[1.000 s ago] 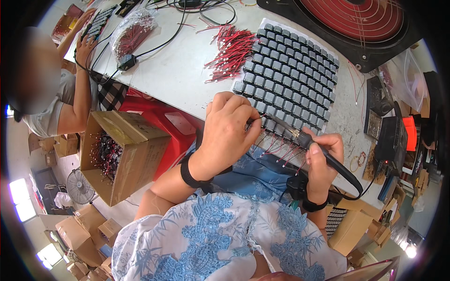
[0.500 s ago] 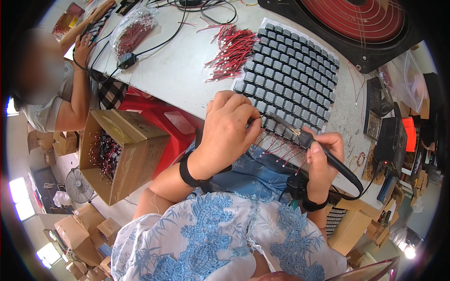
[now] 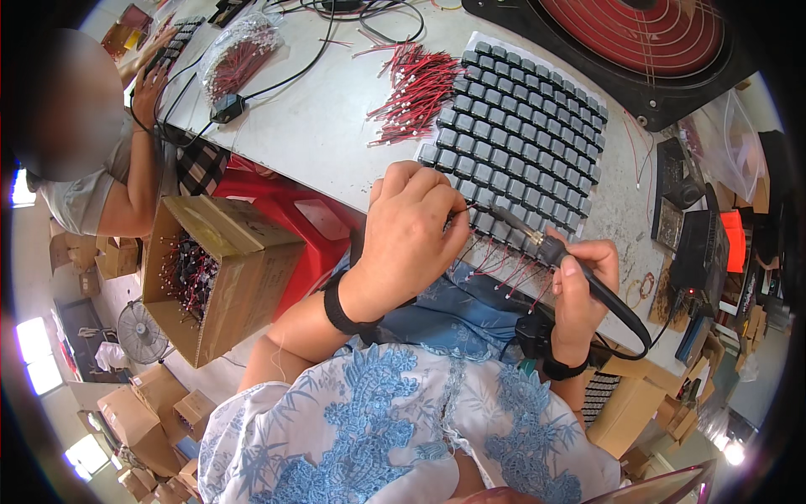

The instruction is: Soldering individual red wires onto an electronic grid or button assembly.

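White tabletop (image 3: pixel 319 109), edge bowed by the lens. On it, a slanted grid of grey square-topped blocks (image 3: pixel 520 118) with black sides. Left hand (image 3: pixel 413 218) at grid's near-left corner, grip pinched thumb to forefinger; whether on a wire, cannot tell. Right hand (image 3: pixel 583 281) at near edge, grip closed round a black-handled soldering iron (image 3: pixel 606 301), metal tip near left fingertips. Loose pile of white-ended red wires (image 3: pixel 416 92) left of grid. Thin red leads (image 3: pixel 514 286) along near edge.

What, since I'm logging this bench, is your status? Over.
Right hand gripping soldering iron. Left hand pinched by grey block grid, contents unclear. Left hand hides some blocks.
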Demonstrator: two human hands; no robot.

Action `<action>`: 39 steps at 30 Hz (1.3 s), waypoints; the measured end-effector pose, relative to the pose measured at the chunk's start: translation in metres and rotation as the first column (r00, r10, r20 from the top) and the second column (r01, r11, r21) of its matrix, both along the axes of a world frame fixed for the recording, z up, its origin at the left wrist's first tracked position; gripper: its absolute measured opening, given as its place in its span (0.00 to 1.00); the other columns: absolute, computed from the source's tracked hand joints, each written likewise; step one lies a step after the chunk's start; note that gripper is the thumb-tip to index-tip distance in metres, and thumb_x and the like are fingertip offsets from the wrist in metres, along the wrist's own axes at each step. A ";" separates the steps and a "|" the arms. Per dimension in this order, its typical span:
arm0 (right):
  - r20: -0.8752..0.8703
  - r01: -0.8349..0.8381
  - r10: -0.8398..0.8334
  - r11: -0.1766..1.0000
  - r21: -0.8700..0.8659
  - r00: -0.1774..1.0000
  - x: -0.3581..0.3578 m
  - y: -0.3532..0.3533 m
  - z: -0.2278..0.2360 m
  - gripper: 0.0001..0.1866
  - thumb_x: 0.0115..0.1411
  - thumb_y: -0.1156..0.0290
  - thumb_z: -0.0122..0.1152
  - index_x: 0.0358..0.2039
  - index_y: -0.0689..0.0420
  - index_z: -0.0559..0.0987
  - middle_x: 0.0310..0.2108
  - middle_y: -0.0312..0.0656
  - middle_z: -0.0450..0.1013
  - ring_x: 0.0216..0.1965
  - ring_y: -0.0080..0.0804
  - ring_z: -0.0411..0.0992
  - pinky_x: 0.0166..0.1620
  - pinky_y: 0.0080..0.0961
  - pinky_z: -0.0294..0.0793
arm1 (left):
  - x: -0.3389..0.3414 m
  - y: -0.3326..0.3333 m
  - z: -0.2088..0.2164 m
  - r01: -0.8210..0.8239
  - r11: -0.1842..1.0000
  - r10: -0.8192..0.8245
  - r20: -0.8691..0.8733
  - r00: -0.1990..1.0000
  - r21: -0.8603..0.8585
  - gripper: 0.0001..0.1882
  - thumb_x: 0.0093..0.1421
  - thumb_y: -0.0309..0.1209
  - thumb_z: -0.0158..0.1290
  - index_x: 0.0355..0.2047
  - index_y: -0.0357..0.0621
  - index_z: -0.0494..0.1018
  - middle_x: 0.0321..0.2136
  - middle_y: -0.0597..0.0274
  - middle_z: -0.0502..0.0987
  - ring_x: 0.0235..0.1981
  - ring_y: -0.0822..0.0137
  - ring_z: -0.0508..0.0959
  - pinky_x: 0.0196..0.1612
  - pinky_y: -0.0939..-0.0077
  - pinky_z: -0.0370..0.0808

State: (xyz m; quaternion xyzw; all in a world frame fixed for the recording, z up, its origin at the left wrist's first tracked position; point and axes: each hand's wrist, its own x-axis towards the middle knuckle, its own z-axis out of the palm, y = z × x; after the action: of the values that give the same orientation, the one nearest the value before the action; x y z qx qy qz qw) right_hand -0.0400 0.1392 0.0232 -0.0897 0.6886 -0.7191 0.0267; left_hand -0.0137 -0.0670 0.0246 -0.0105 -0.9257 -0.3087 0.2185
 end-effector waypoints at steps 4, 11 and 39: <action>0.019 0.028 -0.028 1.000 -0.004 0.999 0.001 -0.001 0.004 0.06 0.51 0.80 0.51 0.30 0.62 0.66 0.19 0.33 0.62 0.22 0.16 0.63 0.53 0.38 0.65 | 0.001 0.000 0.001 -0.007 1.000 0.007 0.003 1.000 -0.022 0.05 0.43 0.25 0.56 0.23 0.43 0.73 0.27 0.64 0.72 0.37 0.58 0.68 0.40 0.67 0.64; -0.002 0.048 -0.049 0.999 -0.006 0.999 -0.001 0.000 0.002 0.06 0.51 0.79 0.51 0.30 0.61 0.66 0.18 0.32 0.62 0.20 0.14 0.61 0.53 0.44 0.64 | 0.001 0.002 -0.002 0.001 0.997 -0.006 -0.068 0.998 -0.077 0.06 0.45 0.26 0.56 0.26 0.45 0.73 0.30 0.65 0.72 0.39 0.59 0.67 0.41 0.67 0.60; -0.070 -0.004 0.003 1.000 -0.006 0.998 0.000 0.002 -0.004 0.05 0.49 0.82 0.50 0.28 0.63 0.67 0.25 0.36 0.61 0.26 0.21 0.65 0.54 0.44 0.64 | -0.010 0.004 0.001 0.109 0.991 -0.110 -0.007 0.994 -0.074 0.05 0.42 0.26 0.56 0.21 0.46 0.72 0.27 0.66 0.71 0.36 0.61 0.68 0.38 0.68 0.62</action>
State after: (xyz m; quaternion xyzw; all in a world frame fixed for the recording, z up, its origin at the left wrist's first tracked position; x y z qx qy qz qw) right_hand -0.0396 0.1412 0.0195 -0.1161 0.6867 -0.7176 0.0036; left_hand -0.0234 -0.0631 0.0255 -0.0711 -0.9332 -0.2859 0.2056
